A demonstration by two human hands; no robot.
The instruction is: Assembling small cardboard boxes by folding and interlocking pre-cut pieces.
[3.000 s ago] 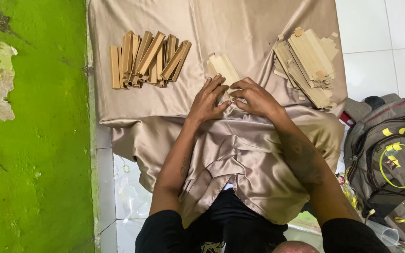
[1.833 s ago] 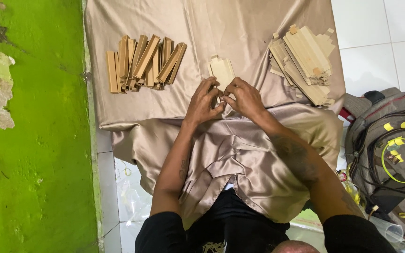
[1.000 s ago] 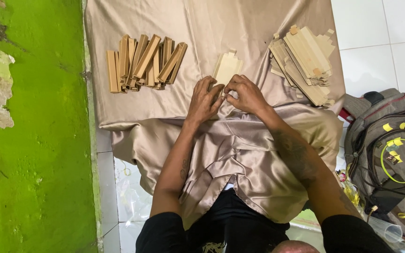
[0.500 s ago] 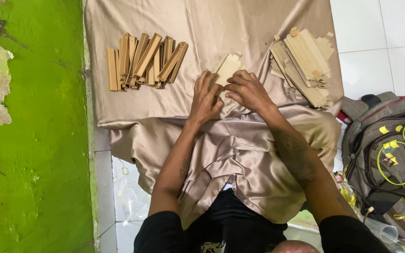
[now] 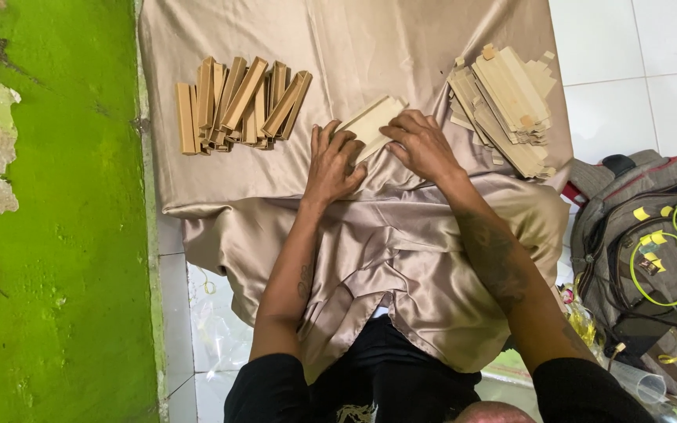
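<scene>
Satin-draped floor by a green wall (image 5: 48, 235): our left hand (image 5: 337, 160) and right hand (image 5: 423, 145) both press on a pale flat card piece (image 5: 370, 121) on the beige cloth (image 5: 354, 47), fingers spread to flatten it. Folded boxes (image 5: 240, 106) lie left, flat blanks (image 5: 503, 98) right, sorted w/in reach. Backpack (image 5: 644, 266) sits far right.

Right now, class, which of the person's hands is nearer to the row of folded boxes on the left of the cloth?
Left. The left hand lies just right of the folded boxes, on the flat card piece; the right hand is farther right, beyond that piece.
</scene>
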